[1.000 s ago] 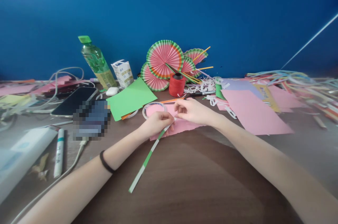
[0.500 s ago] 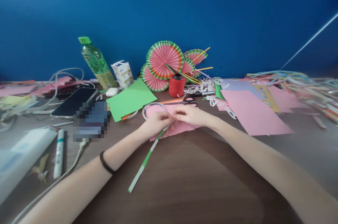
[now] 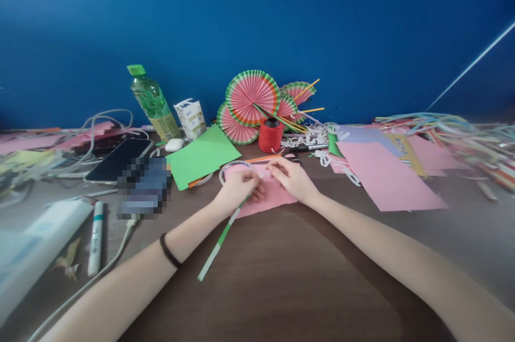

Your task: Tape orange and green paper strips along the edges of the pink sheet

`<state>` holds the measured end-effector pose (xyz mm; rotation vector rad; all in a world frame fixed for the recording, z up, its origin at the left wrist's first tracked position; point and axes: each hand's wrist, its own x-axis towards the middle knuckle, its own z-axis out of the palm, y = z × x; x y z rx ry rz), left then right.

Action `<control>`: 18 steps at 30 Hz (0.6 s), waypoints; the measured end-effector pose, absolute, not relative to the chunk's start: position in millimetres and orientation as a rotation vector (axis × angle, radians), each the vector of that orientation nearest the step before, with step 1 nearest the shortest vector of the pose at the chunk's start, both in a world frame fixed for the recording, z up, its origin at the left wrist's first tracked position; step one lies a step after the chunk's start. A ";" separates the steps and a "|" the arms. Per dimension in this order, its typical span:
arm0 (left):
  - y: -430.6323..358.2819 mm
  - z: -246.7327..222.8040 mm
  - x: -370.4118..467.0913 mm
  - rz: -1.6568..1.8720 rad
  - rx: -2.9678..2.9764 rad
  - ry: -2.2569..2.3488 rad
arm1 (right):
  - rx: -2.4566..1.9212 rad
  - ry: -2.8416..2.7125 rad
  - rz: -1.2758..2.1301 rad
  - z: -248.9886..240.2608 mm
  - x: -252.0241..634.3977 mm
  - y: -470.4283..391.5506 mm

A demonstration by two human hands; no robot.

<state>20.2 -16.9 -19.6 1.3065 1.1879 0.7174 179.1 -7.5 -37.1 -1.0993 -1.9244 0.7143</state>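
Head view: observed the left hand (image 3: 237, 190) pinching a green-and-white strip (image 3: 210, 261), lower length slanting loosely over the table (image 3: 301, 277). Found the right hand (image 3: 298, 180) just beside, fingers bent; cannot tell if pinching anything. Noted a rough-edged pink sheet (image 3: 277, 198) beneath both, with a tape roll (image 3: 221, 174) at its left and a red spool (image 3: 270, 138) behind. Beyond, recorded pleated fans (image 3: 251, 92), judged already formed. Judge handling of the strip as under way, not finished: tail unattached to anything visible. Listed as flat and unpleated: green sheet (image 3: 205, 157), plain pink sheet (image 3: 386, 175).
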 end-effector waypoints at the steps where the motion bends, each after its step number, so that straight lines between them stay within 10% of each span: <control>1: -17.3 -20.0 20.4 0.739 1.288 1.187 | -1.098 -1.959 0.606 -37.1 178.9 -10.5; 18: -21.9 -31.3 23.5 0.851 1.313 1.128 | -0.944 -2.116 0.369 -43.9 178.6 -10.0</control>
